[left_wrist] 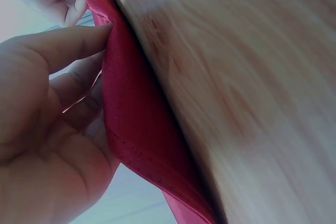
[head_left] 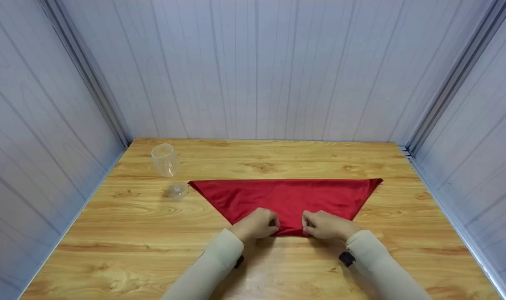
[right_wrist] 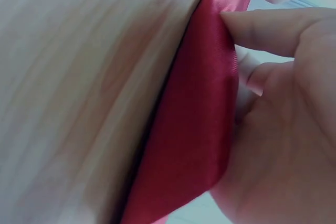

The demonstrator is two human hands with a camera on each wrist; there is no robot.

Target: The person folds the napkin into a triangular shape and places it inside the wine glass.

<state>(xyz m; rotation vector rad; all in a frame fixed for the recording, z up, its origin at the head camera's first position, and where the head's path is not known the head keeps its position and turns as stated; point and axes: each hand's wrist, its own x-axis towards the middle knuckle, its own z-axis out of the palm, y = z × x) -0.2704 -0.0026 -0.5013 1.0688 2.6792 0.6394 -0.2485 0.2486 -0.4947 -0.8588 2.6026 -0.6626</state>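
A red satin cloth (head_left: pixel 278 193) lies on the table in a folded shape, its long straight edge away from me and its shorter edge toward me. My left hand (head_left: pixel 257 225) pinches the near edge left of its middle. On the other side, my right hand (head_left: pixel 328 225) pinches the same edge, a short gap between the two hands. In the left wrist view, the thumb presses on the folded-up cloth (left_wrist: pixel 131 93) with the fingers behind it. The right wrist view likewise has the thumb on the cloth (right_wrist: pixel 194 93), fingers partly hidden behind.
A clear stemmed glass (head_left: pixel 165 160) stands upright on the left, its foot close to the cloth's left corner. The wooden table (head_left: pixel 123 246) meets pale panelled walls (head_left: pixel 257 71) at the back and on both sides.
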